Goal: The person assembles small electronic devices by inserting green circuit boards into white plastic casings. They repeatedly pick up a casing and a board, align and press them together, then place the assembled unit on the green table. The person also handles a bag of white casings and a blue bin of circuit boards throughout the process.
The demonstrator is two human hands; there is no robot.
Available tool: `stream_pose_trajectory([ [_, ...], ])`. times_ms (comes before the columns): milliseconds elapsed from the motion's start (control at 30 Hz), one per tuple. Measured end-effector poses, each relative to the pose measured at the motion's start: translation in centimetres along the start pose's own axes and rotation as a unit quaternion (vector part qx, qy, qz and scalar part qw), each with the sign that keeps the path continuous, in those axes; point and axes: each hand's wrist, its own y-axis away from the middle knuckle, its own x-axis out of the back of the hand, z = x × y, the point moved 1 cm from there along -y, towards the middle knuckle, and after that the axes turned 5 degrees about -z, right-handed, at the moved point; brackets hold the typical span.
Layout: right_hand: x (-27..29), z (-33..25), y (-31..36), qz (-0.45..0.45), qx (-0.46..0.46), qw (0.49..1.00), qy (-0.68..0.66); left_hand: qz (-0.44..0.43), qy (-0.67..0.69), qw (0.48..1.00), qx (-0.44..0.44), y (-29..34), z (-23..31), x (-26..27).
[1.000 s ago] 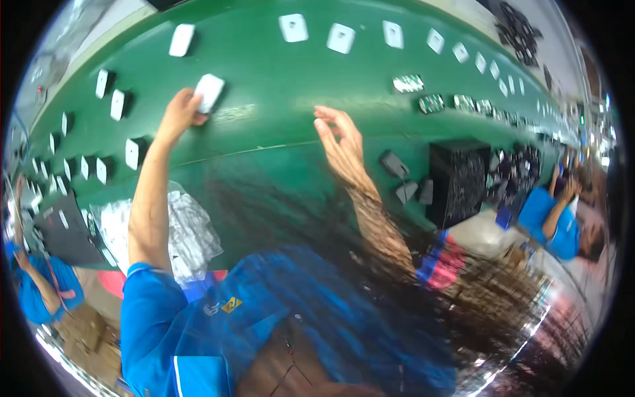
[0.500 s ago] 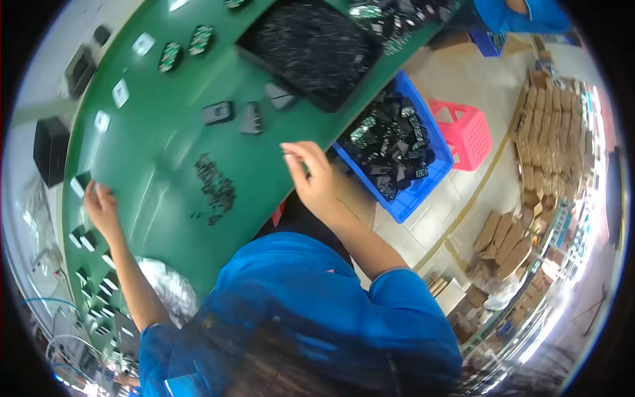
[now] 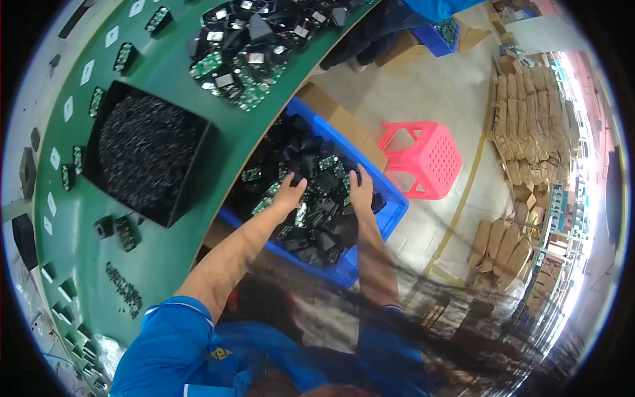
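Note:
Both hands reach into a blue plastic bin (image 3: 395, 223) heaped with black plastic housings (image 3: 323, 215) and green circuit boards (image 3: 328, 161). Over the bin's middle, my left hand (image 3: 288, 196) has its fingers and thumb bent around a dark housing among the pile. Toward the bin's far right side, my right hand (image 3: 360, 192) closes on a small black housing, which shows between its fingers. Fingertips of both hands are partly hidden by the parts.
On the green table (image 3: 159, 264) stands a black box (image 3: 192, 175) full of small black pieces. Beyond lies a heap of boards and housings (image 3: 248, 49). A pink stool (image 3: 436, 159) stands right of the bin. Another person's blue sleeve (image 3: 440, 8) shows at the top.
My body has turned right toward the bin. My left hand has left the white-and-black piece at the table's far left edge, and both hands have gone into the bin.

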Motion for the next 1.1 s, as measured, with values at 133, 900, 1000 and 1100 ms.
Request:
stream_pose_trajectory([
  [133,-3.2,2.0,-3.3,-0.133,-0.027,0.980,-0.142,-0.004,0.069,0.997,0.038,-3.1,1.5,-1.0],
  [900,-4.7,-5.4,1.2,-0.125,-0.068,0.951,-0.274,0.001,0.136,0.988,0.078,-1.3,3.4,-2.0],
  [1000,-3.5,-5.8,2.9,-0.121,-0.126,0.934,-0.311,0.001,0.118,0.992,0.050,0.5,3.4,-3.0],
  [1100,-1.8,-6.2,5.1,-0.089,-0.149,0.921,-0.348,-0.024,0.096,0.995,0.033,2.4,3.5,-3.8],
])
